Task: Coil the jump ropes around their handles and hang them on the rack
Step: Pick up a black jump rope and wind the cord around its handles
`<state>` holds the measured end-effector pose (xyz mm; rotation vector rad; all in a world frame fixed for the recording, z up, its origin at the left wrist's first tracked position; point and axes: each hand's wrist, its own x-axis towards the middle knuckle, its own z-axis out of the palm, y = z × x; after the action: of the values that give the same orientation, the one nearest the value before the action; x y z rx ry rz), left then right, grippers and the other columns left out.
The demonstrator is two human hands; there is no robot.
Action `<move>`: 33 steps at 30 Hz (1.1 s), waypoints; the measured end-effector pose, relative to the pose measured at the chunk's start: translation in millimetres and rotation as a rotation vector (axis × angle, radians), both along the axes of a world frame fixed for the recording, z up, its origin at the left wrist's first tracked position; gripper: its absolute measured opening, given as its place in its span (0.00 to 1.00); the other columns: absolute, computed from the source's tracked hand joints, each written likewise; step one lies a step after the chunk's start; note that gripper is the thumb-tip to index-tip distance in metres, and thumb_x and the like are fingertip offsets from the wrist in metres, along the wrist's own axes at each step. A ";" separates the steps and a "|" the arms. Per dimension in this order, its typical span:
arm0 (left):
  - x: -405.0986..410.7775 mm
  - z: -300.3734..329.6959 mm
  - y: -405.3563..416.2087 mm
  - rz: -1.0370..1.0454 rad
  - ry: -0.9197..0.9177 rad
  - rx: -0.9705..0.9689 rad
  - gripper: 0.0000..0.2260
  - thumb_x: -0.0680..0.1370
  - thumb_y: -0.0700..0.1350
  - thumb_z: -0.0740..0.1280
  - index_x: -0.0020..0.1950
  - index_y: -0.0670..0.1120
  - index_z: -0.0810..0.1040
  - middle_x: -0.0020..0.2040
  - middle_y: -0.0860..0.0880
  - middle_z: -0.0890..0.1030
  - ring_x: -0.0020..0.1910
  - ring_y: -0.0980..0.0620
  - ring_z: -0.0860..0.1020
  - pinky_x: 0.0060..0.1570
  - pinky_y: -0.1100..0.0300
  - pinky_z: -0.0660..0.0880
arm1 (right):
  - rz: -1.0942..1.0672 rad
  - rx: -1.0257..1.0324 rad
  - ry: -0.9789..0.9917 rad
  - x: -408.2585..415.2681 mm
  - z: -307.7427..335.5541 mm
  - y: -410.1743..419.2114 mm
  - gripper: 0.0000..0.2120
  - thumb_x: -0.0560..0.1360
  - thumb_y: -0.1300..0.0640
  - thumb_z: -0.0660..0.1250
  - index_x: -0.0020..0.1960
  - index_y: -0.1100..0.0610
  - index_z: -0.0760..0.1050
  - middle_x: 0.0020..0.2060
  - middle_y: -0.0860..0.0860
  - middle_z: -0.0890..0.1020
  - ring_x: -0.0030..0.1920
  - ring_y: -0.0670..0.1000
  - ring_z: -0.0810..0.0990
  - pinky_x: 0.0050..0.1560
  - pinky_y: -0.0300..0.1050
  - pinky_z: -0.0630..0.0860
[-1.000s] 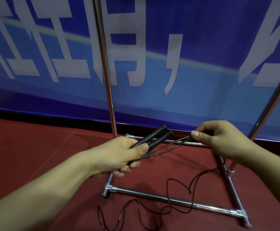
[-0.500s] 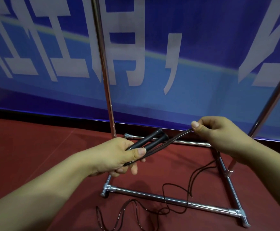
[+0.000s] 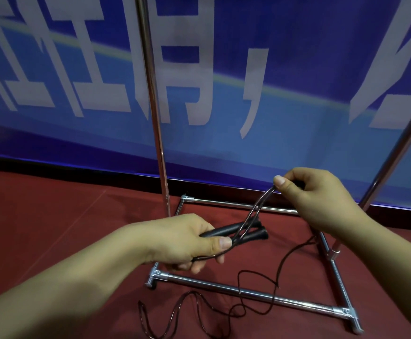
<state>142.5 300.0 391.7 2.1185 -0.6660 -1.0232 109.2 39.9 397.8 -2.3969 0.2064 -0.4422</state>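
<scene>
While most of the rope (image 3: 246, 299) lies slack on the red floor (image 3: 53, 216) across the rack (image 3: 248, 293) base, coiling looks barely begun. Left hand (image 3: 185, 241) grips both black handles (image 3: 238, 232) together; right hand (image 3: 322, 196) pinches a doubled strand, raised far-right of them. Left to do: wraps, then hanging. No other ropes visible.

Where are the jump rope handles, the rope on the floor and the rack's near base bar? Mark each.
handles (image 3: 246, 233), head view, on the flared ends.
rope (image 3: 243, 311), head view, on the slack by the bar.
near base bar (image 3: 285, 299), head view, mid-length.
</scene>
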 end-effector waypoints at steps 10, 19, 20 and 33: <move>-2.9 5.9 -9.6 -0.056 -0.137 -0.071 0.14 0.83 0.57 0.62 0.47 0.48 0.78 0.28 0.53 0.77 0.24 0.57 0.70 0.28 0.66 0.69 | -0.041 -0.008 0.019 12.2 -6.3 5.1 0.13 0.77 0.44 0.67 0.39 0.50 0.80 0.30 0.46 0.80 0.34 0.45 0.77 0.33 0.41 0.68; 5.8 1.2 -1.4 0.155 -0.221 -0.292 0.16 0.82 0.55 0.63 0.48 0.43 0.78 0.27 0.53 0.75 0.25 0.54 0.68 0.27 0.63 0.66 | 0.002 0.109 0.135 15.8 -12.9 2.5 0.22 0.74 0.38 0.68 0.35 0.56 0.78 0.23 0.44 0.72 0.27 0.45 0.69 0.34 0.44 0.67; 8.0 1.1 -0.2 0.190 -0.239 -0.300 0.17 0.82 0.55 0.63 0.48 0.41 0.78 0.26 0.53 0.75 0.24 0.55 0.68 0.27 0.63 0.65 | 0.014 0.091 0.155 15.9 -12.5 3.3 0.23 0.75 0.37 0.67 0.35 0.57 0.78 0.23 0.44 0.70 0.27 0.45 0.67 0.34 0.43 0.66; 26.2 -10.2 3.8 0.641 -0.376 -0.355 0.17 0.82 0.54 0.63 0.42 0.44 0.80 0.25 0.53 0.75 0.21 0.60 0.68 0.28 0.63 0.65 | 0.328 -0.014 0.209 4.4 1.5 25.6 0.12 0.78 0.45 0.68 0.40 0.49 0.81 0.28 0.43 0.78 0.29 0.40 0.72 0.35 0.38 0.71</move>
<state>168.7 303.8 381.4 2.0041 -0.2658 -0.1468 113.6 65.5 399.2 -2.4295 -0.0987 -0.0423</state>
